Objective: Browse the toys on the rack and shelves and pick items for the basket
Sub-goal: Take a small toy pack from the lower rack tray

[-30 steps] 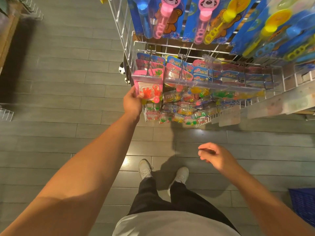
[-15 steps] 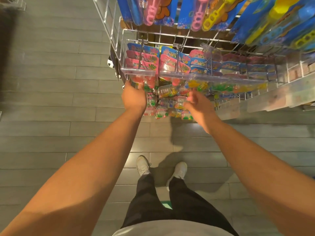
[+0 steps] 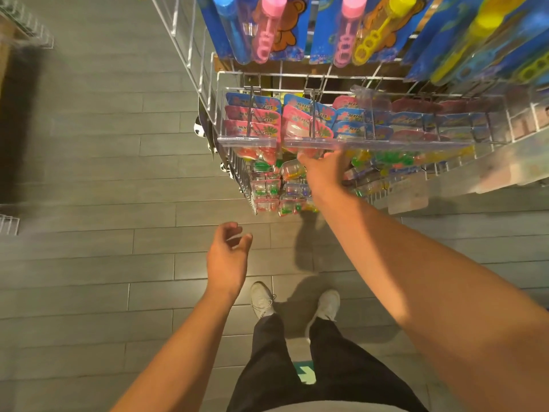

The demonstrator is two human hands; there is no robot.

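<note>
A white wire rack (image 3: 214,93) stands in front of me. Pink and blue carded toy packs (image 3: 264,120) hang on its hooks behind a clear plastic rail (image 3: 386,144). Bubble wands (image 3: 264,28) on blue cards hang above them, and small clear packs of coloured toys (image 3: 267,188) hang below. My right hand (image 3: 323,173) reaches in under the rail, with its fingertips against a pink pack (image 3: 300,129); the grip is hidden. My left hand (image 3: 228,257) hovers over the floor below the rack, fingers apart and holding nothing. No basket is in view.
Grey plank floor lies all around. Another wire shelf (image 3: 29,31) is at the top left and a wire piece (image 3: 9,224) at the left edge. Black-and-white balls (image 3: 199,129) sit behind the rack's left side. My white shoes (image 3: 261,298) stand below it.
My left hand let go of the pink pack at the rack's left and dropped away toward me. My right hand rose from my side to the packs under the rail.
</note>
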